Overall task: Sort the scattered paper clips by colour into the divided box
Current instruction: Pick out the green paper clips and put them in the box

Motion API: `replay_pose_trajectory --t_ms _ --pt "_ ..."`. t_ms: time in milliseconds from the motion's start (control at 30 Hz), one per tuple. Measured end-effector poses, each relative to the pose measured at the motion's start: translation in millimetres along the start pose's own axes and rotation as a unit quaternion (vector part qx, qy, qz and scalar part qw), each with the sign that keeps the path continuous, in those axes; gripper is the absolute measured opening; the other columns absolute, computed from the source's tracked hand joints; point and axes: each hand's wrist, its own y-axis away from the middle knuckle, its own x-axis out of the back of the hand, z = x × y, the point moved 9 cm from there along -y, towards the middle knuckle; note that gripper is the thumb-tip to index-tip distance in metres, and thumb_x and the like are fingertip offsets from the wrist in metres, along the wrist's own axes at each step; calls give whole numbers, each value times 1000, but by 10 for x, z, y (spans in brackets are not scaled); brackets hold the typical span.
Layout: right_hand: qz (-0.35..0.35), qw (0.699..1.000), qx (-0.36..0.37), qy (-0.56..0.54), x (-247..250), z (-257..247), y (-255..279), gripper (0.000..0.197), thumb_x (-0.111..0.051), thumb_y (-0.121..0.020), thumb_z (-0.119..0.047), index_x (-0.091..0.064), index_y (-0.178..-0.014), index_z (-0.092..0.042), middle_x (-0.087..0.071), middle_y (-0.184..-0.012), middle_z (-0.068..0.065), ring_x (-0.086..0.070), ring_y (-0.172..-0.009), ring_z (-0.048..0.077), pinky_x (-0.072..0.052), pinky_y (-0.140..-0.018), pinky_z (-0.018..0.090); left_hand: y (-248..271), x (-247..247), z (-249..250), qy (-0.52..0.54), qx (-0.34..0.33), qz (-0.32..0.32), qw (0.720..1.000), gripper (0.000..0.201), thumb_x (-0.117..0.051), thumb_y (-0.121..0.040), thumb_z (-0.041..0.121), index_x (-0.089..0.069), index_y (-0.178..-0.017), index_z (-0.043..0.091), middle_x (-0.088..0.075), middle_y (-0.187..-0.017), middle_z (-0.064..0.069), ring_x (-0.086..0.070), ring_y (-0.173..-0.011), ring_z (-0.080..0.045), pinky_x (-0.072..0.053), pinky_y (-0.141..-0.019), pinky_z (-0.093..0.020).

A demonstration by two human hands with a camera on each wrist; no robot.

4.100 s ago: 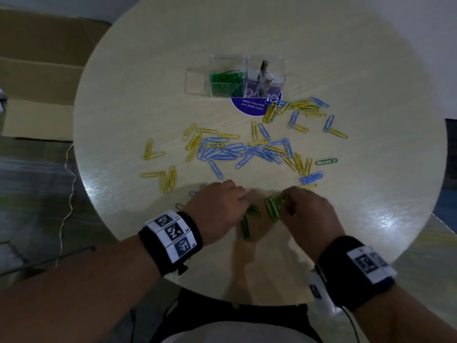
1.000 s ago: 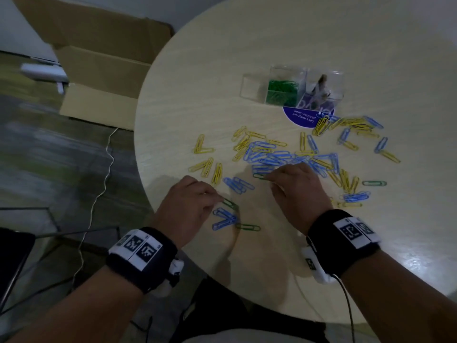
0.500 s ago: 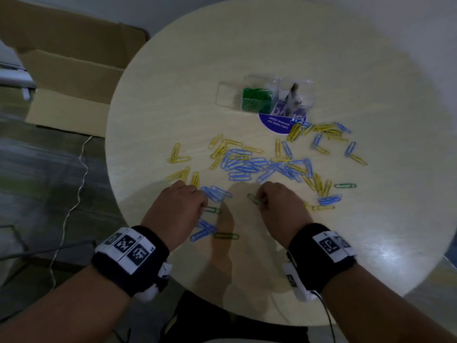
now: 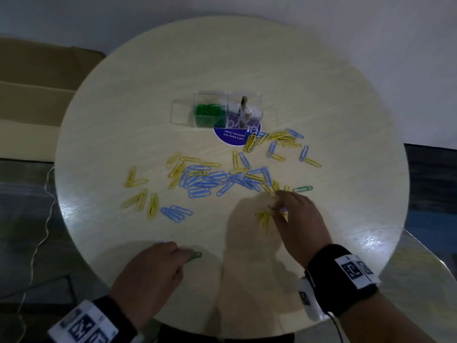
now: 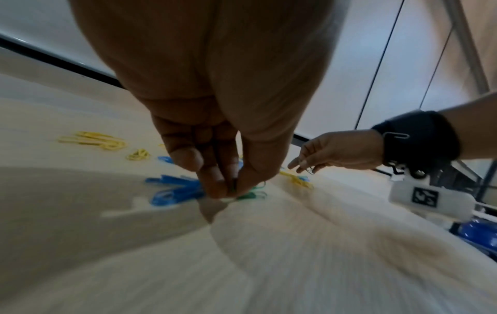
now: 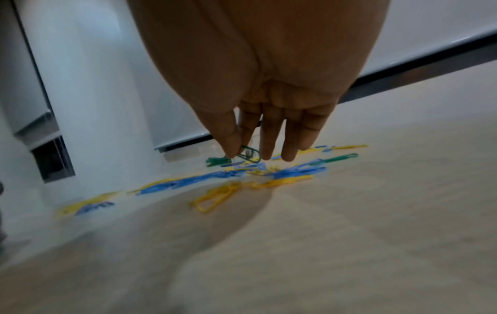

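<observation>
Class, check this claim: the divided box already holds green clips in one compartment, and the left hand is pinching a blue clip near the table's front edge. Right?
Not quite. The left hand pinches a green clip, not blue, as the head view shows. The divided box does hold green clips in one compartment.

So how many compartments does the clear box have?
3, in a row: the left compartment looks empty, the middle compartment holds green clips, and the right compartment holds a small object I cannot identify. None seems hidden.
</observation>
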Motion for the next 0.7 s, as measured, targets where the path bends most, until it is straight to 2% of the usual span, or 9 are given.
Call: replay_pose_trajectory --t_ms 67,133,200,267,367,467,567,633,700 --pt "-40 999 31 7 -153 12 24 11 -67 -74 -12 -59 -80 -17 -67 -111 11 -57 -113 32 -43 -98 35 19 -95 22 -36 -8 -1 999 33 -47 -77 31 -66 -104 31 -62 -83 9 -64 -80 -19 -57 -69 -33" --pt "-89 994 56 13 -364 -64 74 6 -60 -80 -14 -60 -86 -14 -56 -134 13 -42 -133 33 -36 -110 37 3 -114 65 -69 -7 10 998 27 -49 -80 32 -68 -98 28 -61 -81 6 -63 -77 -23 -56 -66 -36" --pt "-119 991 63 -7 -514 -181 116 13 -57 -82 -11 -60 -95 -10 -47 -144 12 -32 -140 31 -30 -113 36 -13 -89 130 -89 -4 14 996 22 -51 -82 33 -69 -91 26 -60 -77 6 -61 -72 -23 -55 -61 -36" --pt "-117 990 71 -30 -521 -312 107 16 -58 -81 -11 -61 -98 -11 -47 -144 9 -32 -141 27 -27 -113 31 -44 -47 168 -104 -6 27 994 15 -54 -81 33 -67 -82 27 -57 -73 6 -60 -69 -23 -53 -59 -36" --pt "-28 994 82 -69 -198 -297 -12 12 -66 -73 -11 -66 -82 -17 -60 -131 6 -51 -123 28 -32 -106 26 -112 5 170 -115 -1 27 993 7 -61 -77 34 -63 -75 27 -53 -77 6 -56 -71 -22 -50 -57 -37" --pt "47 996 44 -55 225 141 -222 17 -73 -66 -4 -67 -75 -17 -68 -113 8 -62 -100 30 -38 -90 29 -145 -13 224 -116 -9 15 993 4 -63 -75 30 -61 -77 27 -53 -81 6 -56 -74 -22 -50 -59 -39" --pt "-4 1000 4 24 327 601 -431 19 -71 -68 -2 -70 -84 -12 -70 -107 12 -63 -95 35 -47 -87 35 -147 -60 257 -123 -2 10 992 14 -65 -73 25 -64 -87 27 -56 -80 4 -59 -73 -23 -52 -59 -40" --pt "-52 996 12 64 241 722 -515 23 -70 -69 -3 -71 -91 -9 -70 -100 13 -63 -91 37 -51 -83 41 -142 -68 286 -124 -3 23 992 19 -62 -74 24 -66 -93 25 -58 -81 3 -61 -73 -23 -54 -59 -38" --pt "-60 995 25 80 216 723 -570 15 -69 -71 -5 -71 -86 -10 -67 -91 12 -61 -84 37 -52 -76 40 -129 -54 335 -109 -10 40 993 21 -55 -78 29 -68 -94 23 -59 -83 3 -60 -75 -21 -53 -63 -37"
